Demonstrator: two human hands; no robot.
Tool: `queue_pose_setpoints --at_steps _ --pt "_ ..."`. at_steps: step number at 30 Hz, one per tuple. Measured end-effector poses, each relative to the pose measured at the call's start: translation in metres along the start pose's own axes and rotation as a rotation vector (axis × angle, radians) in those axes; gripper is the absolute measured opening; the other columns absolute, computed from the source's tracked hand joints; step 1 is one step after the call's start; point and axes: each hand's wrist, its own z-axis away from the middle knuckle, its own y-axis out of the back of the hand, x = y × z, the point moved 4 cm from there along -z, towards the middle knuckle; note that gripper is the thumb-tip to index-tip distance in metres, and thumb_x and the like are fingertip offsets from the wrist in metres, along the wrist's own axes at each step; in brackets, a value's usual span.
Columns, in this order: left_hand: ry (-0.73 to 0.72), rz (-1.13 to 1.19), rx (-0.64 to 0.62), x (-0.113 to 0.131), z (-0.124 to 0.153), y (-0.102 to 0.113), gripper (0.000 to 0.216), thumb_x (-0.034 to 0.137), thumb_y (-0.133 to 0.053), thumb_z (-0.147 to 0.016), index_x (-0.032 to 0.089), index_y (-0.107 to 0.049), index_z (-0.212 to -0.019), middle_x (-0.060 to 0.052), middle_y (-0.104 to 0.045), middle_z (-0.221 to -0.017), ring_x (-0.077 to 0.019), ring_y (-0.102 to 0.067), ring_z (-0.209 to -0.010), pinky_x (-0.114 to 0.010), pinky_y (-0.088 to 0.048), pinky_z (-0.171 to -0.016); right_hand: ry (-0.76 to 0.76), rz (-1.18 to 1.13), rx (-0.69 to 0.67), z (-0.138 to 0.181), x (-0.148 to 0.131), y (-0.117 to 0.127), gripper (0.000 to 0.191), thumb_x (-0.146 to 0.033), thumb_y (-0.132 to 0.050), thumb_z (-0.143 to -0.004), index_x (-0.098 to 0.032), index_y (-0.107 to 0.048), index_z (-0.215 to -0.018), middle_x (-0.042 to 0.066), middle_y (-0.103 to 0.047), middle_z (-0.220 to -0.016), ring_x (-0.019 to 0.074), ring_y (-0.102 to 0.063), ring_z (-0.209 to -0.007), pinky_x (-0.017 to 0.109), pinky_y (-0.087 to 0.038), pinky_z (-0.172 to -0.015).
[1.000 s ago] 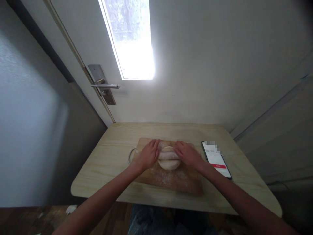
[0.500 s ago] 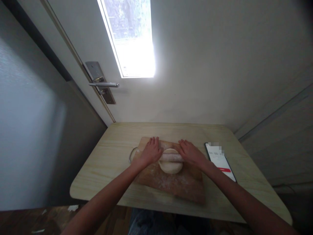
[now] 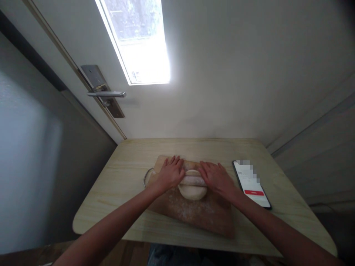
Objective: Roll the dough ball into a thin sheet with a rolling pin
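A pale round of dough [image 3: 193, 193] lies flattened on a floured wooden cutting board [image 3: 191, 214]. Across its upper half runs a short, flour-dusted rolling pin [image 3: 194, 180]. My left hand [image 3: 172, 173] is over the pin's left end, with its fingers reaching forward above the board. Over the right end is my right hand [image 3: 216, 177], its palm down and its fingers bent forward. Both hands hide the ends of the pin, so only its middle shows between them.
The board has a metal handle [image 3: 146, 177] at its left. A lit phone [image 3: 251, 184] lies to the right on the light wooden table [image 3: 116, 173]. Behind the table stands a door with a lever handle [image 3: 107, 94] and a bright window pane [image 3: 142, 55].
The camera view has shifted slightly, so the door handle sits further left. Both hands stay on the rolling pin, which shows little movement over the dough.
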Motion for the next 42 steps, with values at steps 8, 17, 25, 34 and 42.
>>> queue_pose_setpoints --at_steps 8,17,25,34,42 --pt "-0.036 -0.004 0.037 0.003 -0.004 0.005 0.036 0.024 -0.03 -0.083 0.015 -0.04 -0.117 -0.01 -0.049 -0.119 -0.0209 -0.037 -0.116 -0.042 -0.024 -0.097 -0.012 0.02 0.015 -0.005 0.0 0.002 0.036 -0.033 -0.023 -0.088 -0.019 -0.052 -0.104 0.009 -0.063 -0.09 0.0198 -0.054 -0.09 0.035 -0.027 -0.086" --pt "-0.058 -0.053 0.056 0.002 -0.016 0.008 0.028 0.023 -0.032 -0.081 0.014 -0.046 -0.104 -0.008 -0.058 -0.093 -0.0209 -0.051 -0.093 -0.038 -0.028 -0.093 -0.054 0.038 0.02 -0.016 0.004 0.004 0.026 -0.027 -0.027 -0.086 -0.018 -0.051 -0.091 0.007 -0.062 -0.079 0.0188 -0.055 -0.076 0.03 -0.027 -0.072" --pt "0.012 -0.091 0.019 0.001 -0.033 0.014 0.018 0.023 -0.033 -0.08 0.015 -0.047 -0.09 -0.008 -0.06 -0.081 -0.0211 -0.055 -0.082 -0.034 -0.036 -0.079 -0.052 0.071 0.036 -0.029 0.01 0.001 0.026 -0.024 -0.026 -0.086 -0.017 -0.051 -0.086 0.007 -0.062 -0.071 0.0172 -0.055 -0.066 0.028 -0.027 -0.063" --pt "0.006 -0.109 0.025 -0.006 -0.053 0.011 0.019 0.022 -0.029 -0.082 0.014 -0.045 -0.089 -0.007 -0.061 -0.071 -0.022 -0.058 -0.071 -0.033 -0.038 -0.07 -0.074 0.143 -0.013 -0.045 0.016 -0.004 0.031 -0.029 -0.021 -0.088 -0.018 -0.049 -0.089 0.007 -0.063 -0.064 0.0181 -0.059 -0.059 0.025 -0.025 -0.05" --pt "0.055 -0.137 -0.04 -0.011 -0.07 0.01 0.028 0.025 -0.024 -0.086 0.013 -0.048 -0.09 -0.01 -0.062 -0.071 -0.0225 -0.06 -0.072 -0.032 -0.04 -0.064 -0.116 0.146 -0.047 -0.058 0.022 -0.005 0.04 -0.037 -0.016 -0.089 -0.017 -0.051 -0.092 0.01 -0.064 -0.069 0.0192 -0.061 -0.062 0.024 -0.032 -0.048"
